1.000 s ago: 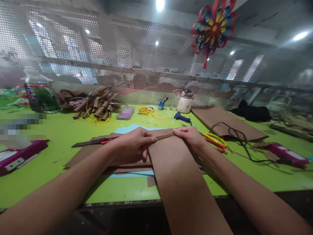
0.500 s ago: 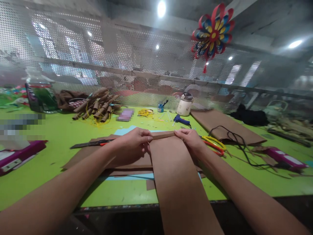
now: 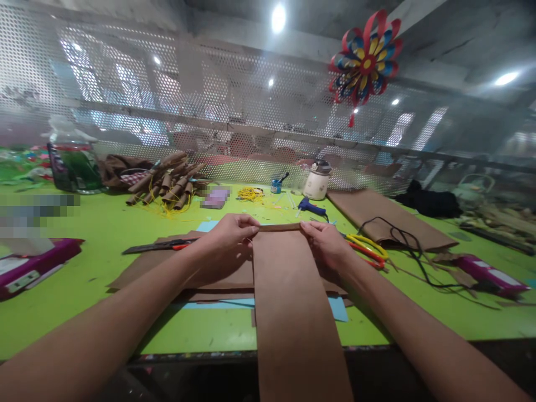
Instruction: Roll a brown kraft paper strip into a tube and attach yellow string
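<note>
Paper strip [image 3: 297, 312]: is stretching from both hands down past the near edge of the green table [image 3: 209, 335], its lower end running out of view
Folded end: is forming a narrow band across the top of the strip, between the two hands
Left hand [image 3: 230, 240]: is pinching the left corner of the strip's folded end between thumb and fingers
Right hand [image 3: 329, 243]: is pinching the right corner of the same end, thumb and fingers closed on it; the hands are staying apart, with the strip's width between them
Brown sheets [image 3: 226, 276]: are lying on the table behind the strip, showing at both its sides
Blue paper [image 3: 339, 310]: is peeking out from under those sheets, left and right of the strip
Dark blades [image 3: 157, 245]: are pointing away to the left of the strip
Yellow and orange handles [image 3: 372, 241]: are lying to the right of the strip, near the right wrist
Glue gun [image 3: 312, 208]: is resting beyond the strip's folded end, slightly to its right
Bottle [image 3: 317, 181]: is standing farther beyond the strip, behind the glue gun
Paper rolls [image 3: 171, 181]: are lying piled beyond the strip, to its left
</note>
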The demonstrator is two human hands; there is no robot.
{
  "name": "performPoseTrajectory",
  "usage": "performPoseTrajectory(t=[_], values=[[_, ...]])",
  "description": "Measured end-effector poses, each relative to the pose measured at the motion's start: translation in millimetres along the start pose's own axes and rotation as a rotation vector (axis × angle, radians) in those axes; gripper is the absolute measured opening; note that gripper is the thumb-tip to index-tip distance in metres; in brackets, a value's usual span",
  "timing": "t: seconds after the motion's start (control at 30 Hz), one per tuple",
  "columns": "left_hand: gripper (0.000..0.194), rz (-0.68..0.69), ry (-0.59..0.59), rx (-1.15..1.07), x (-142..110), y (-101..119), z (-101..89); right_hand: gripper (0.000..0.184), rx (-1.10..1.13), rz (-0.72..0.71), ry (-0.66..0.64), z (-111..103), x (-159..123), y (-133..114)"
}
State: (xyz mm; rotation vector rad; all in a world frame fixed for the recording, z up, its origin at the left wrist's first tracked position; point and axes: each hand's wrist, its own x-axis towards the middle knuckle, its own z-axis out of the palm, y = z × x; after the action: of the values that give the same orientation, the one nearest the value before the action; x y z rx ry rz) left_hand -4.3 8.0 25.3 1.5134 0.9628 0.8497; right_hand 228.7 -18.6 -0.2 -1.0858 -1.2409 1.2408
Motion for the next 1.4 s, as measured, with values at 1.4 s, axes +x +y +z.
performPoseTrajectory(t=[1.4], values=[[0.019, 0.078, -0.207, -0.338, -1, -11, 7.5, 0.034, 0.199, -0.108, -0.081, 6, -4, -9]])
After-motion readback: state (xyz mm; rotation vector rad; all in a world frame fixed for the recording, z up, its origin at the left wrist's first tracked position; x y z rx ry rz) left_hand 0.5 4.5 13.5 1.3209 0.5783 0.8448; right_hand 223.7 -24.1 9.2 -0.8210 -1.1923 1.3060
